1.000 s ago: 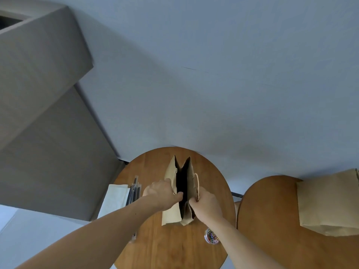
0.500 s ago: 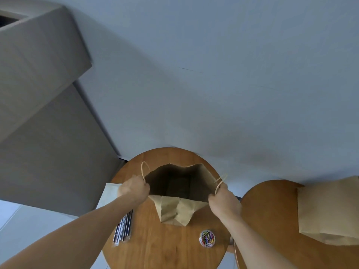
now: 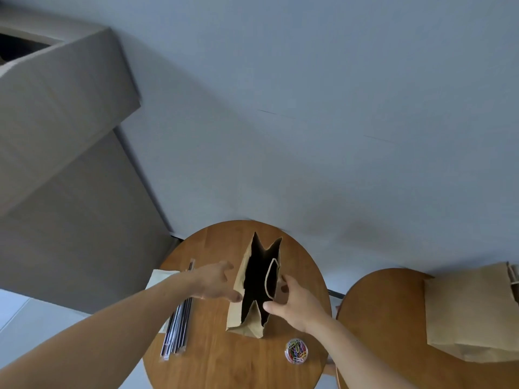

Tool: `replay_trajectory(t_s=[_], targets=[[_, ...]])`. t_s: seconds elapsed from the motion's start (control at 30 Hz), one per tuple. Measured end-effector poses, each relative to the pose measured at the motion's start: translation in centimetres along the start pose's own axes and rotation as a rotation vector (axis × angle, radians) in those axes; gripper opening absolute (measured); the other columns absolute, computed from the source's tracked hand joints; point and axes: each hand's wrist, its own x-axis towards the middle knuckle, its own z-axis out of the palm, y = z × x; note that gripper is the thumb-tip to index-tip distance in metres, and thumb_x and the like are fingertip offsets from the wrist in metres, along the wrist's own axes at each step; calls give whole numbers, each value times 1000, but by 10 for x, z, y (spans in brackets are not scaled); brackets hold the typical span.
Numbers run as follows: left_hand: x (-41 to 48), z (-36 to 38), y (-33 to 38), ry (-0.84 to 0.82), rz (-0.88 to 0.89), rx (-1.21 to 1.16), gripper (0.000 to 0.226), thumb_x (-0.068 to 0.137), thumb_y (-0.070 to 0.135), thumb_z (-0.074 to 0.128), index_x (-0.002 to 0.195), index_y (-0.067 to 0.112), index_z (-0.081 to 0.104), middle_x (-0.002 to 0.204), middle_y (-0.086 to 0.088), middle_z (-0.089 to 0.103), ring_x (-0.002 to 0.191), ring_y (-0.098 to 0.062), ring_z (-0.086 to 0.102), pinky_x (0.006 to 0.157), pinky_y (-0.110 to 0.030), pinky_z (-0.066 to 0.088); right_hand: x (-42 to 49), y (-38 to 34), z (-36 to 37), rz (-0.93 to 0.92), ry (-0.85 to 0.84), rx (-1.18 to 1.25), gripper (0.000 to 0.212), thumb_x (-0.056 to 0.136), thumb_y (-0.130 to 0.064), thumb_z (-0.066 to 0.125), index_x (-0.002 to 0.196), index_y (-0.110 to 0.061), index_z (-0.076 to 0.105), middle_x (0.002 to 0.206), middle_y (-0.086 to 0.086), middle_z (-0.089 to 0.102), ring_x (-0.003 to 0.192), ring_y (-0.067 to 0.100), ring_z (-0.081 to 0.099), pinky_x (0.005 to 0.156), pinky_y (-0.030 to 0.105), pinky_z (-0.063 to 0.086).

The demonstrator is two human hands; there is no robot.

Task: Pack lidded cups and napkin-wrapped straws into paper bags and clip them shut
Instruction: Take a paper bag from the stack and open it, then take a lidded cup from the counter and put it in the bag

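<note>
A round wooden table point(image 3: 224, 357) is seen from above, set close against a pale grey wall point(image 3: 309, 108); a grey cabinet point(image 3: 56, 113) rises at the left, and a second round table point(image 3: 379, 318) stands just beside the first on the right, with a narrow gap between them. The paper bag point(image 3: 238, 313) is stood upright near the middle of the first table, its mouth parted into a narrow dark slot and one cord handle looped over the opening. The left hand point(image 3: 216, 282) is held released, with its fingers spread, at the bag's left wall, which is touched only by the thumb tip; the bag's right wall is grasped by the right hand point(image 3: 295, 301), with the thumb at the mouth's rim and the fingers curled outside. A bundle of wrapped straws point(image 3: 177, 321) is laid along the left edge, beside white napkins point(image 3: 160, 279) that overhang it; a small tub of coloured clips point(image 3: 296, 350) is placed near the right edge. Bare wood is left in front of the bag, toward the near edge; a second bag point(image 3: 471, 313) is laid flat on the other table.
</note>
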Motion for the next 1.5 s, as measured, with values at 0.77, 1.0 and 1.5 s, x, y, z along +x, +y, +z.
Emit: replay_trajectory(t_s=[0.77,1.0,1.5], targets=[[-120,-160,0,634,36,463,68,91,48,53,150,21,31,152,-4,38,137,-26,36,109,-43,36,28,-200,-73,-355,326,-345,50,100,-37,44,145,-17,42,150,0,39,137,21,34,107,36,34],[-232,-290,-30,1013,133,452,55,86,44,56,137,25,46,138,-2,49,130,-27,42,97,-41,39,-4,-374,-103,-565,524,-360,49,98,-37,54,140,-14,49,146,6,46,133,25,42,108,35,34],[-331,-360,-218,1028,-109,300,61,88,51,55,144,29,41,145,3,44,132,-22,39,101,-38,41,-1,-613,0,-786,190,-743,96,67,-55,76,149,-26,34,149,-6,40,132,18,44,104,40,43]])
